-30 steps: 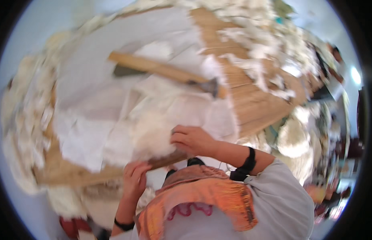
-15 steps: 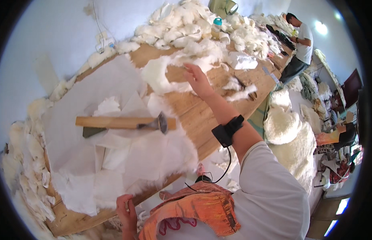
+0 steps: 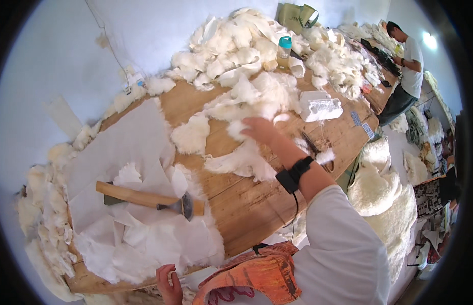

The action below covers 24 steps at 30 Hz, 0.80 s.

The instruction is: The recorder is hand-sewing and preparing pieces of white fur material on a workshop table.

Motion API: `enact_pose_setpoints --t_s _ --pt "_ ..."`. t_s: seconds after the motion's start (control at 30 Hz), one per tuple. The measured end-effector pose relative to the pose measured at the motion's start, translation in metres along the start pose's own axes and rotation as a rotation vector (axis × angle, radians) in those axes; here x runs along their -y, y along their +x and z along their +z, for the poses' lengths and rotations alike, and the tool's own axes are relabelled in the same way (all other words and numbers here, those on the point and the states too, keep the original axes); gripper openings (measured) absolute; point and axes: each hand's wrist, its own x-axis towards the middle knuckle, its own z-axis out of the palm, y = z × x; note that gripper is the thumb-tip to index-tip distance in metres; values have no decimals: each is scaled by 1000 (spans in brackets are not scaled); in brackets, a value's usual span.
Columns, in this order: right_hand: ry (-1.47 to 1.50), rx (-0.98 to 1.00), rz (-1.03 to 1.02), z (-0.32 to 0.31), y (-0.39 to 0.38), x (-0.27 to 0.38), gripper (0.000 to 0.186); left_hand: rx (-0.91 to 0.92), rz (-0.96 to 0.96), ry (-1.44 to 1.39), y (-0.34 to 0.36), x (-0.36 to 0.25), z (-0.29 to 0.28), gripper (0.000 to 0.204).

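Note:
My right hand [image 3: 255, 127] reaches out over the wooden table [image 3: 229, 213], its slightly blurred fingers apart at a loose white fur piece [image 3: 236, 131]; whether it touches the fur is unclear. My left hand [image 3: 168, 282] is low at the near edge, fingers loosely bent and apart, beside a furry white sheet layered with crumpled paper [image 3: 107, 147]. On that paper lie a wooden bar [image 3: 124, 189] and a dark metal tool with a flared head [image 3: 181, 206]. Dark scissors [image 3: 310, 145] lie right of my right hand, below a white foam block [image 3: 320, 107].
Fur heaps [image 3: 231, 40] line the wall, with a teal-lidded bottle [image 3: 283, 53] and an olive bag [image 3: 292, 18]. A person in a white shirt [image 3: 409, 71] stands at the table's far right end. Large cream fleeces [image 3: 373, 188] hang right of the table.
My right hand has left the near edge of the paper and reached forward and right onto the loose fur. My left hand stays low near the edge. The view has swung toward the right.

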Motion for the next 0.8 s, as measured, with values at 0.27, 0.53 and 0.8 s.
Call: enact_pose_setpoints --t_s 0.27,0.53,0.8 --pt "-186 -656 115 2 49 -33 38 17 42 62 6 -11 13 35" --pt "636 -124 -43 -11 40 12 33 26 8 138 7 -12 13 18" --pt "-416 -338 551 -20 63 -120 38 40 20 165 7 -15 10 20"
